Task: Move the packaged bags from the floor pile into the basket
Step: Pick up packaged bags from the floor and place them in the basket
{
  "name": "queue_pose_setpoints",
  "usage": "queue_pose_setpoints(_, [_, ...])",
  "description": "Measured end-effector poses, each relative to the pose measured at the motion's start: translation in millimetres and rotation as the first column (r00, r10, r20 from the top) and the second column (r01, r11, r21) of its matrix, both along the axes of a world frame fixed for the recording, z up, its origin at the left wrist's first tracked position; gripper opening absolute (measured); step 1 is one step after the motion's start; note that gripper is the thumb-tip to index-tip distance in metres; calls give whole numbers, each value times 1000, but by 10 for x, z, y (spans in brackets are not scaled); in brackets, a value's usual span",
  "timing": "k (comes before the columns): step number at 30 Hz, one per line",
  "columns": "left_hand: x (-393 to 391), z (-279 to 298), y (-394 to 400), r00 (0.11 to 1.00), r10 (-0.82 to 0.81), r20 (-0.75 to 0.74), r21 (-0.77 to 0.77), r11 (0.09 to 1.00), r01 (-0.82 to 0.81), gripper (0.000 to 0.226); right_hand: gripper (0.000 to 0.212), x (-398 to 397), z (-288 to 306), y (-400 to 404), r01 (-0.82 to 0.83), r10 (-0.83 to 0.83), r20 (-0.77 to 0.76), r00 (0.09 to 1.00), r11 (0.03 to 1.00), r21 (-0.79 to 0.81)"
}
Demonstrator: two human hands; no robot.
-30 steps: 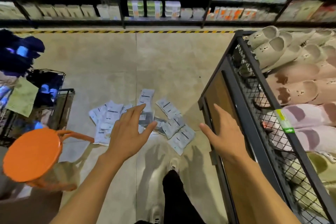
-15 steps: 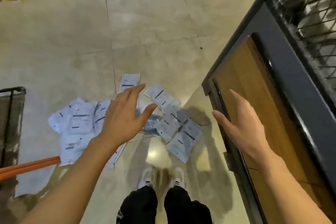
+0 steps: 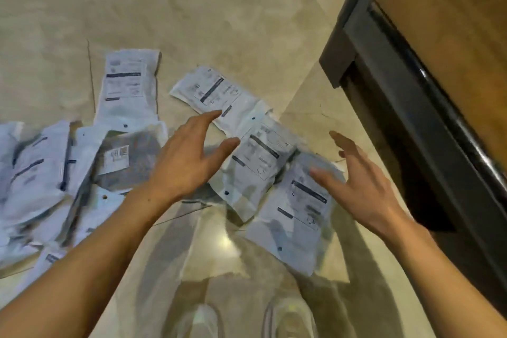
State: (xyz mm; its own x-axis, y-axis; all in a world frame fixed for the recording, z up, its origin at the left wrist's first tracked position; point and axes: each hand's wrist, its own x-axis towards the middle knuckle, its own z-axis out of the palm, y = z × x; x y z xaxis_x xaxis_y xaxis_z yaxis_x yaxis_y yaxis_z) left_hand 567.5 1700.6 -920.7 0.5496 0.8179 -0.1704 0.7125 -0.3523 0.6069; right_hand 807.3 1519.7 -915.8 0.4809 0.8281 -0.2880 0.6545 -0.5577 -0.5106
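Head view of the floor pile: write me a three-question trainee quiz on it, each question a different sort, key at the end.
1. True or false: the left hand is holding a bag.
2. Multiple choice: the right hand hovers over
A. the bag nearest the dark shelving base
B. the bag lying apart at the top of the pile
C. the white shoes
3. Fill in: the bag showing grey contents and a small white barcode label lies to the ____ of the left hand in the picture.

Key
1. False; its fingers are spread open above the bags, gripping nothing.
2. A, the bag at the pile's right edge.
3. Left.
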Motion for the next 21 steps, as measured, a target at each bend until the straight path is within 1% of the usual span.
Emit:
queue_pose_setpoints(3, [89,-396,7,999,-36,-13,12,999,37,80,91,22,-367,-51,79,-77,-52,996,995,54])
queue_pose_setpoints(6, [139,-536,-13,996,-81,-29,7,997,81,75,84,32,-633,-141,97,-97,28,995,995,20])
queue_pose_setpoints(7, [144,-535,-12,996,-87,-31,-1,996,87,76,83,45,-701,-169,145,-144,40,989,989,-6])
queue_pose_setpoints(8, [146,-528,-1,996,-82,-25,-8,997,82,75,82,60,-756,-199,233,-232,24,972,972,-21])
queue_pose_setpoints(9, [145,-514,17,998,-65,-14,-13,998,65,74,79,66,-811,-232,360,-361,-30,932,932,-35])
queue_pose_setpoints(10, [136,-503,35,999,-35,3,-17,999,35,72,77,51,-849,-262,496,-500,-118,858,866,-59])
queue_pose_setpoints(11, [123,-495,45,1000,-1,23,-19,1000,2,70,78,23,-896,-294,608,-615,-213,759,787,-103])
queue_pose_setpoints(12, [116,-493,50,999,28,42,-21,999,-27,68,78,-20,-941,-307,678,-689,-293,663,718,-155])
queue_pose_setpoints(13, [113,-497,52,997,48,57,-30,998,-46,67,78,-78,-1000,-304,714,-732,-347,586,669,-205])
queue_pose_setpoints(14, [118,-510,53,996,58,68,-43,998,-55,66,76,-127,-1063,-278,731,-756,-382,532,637,-243])
queue_pose_setpoints(16, [143,-554,67,995,62,77,-62,996,-57,66,76,-217,-1208,-186,766,-788,-404,466,587,-262])
queue_pose_setpoints(19, [189,-625,97,996,55,67,-74,996,-50,67,83,-278,-1360,-72,815,-822,-391,414,526,-244])
queue_pose_setpoints(21, [197,-649,109,997,38,64,-94,995,-32,67,83,-280,-1439,-48,825,-826,-427,368,502,-261])
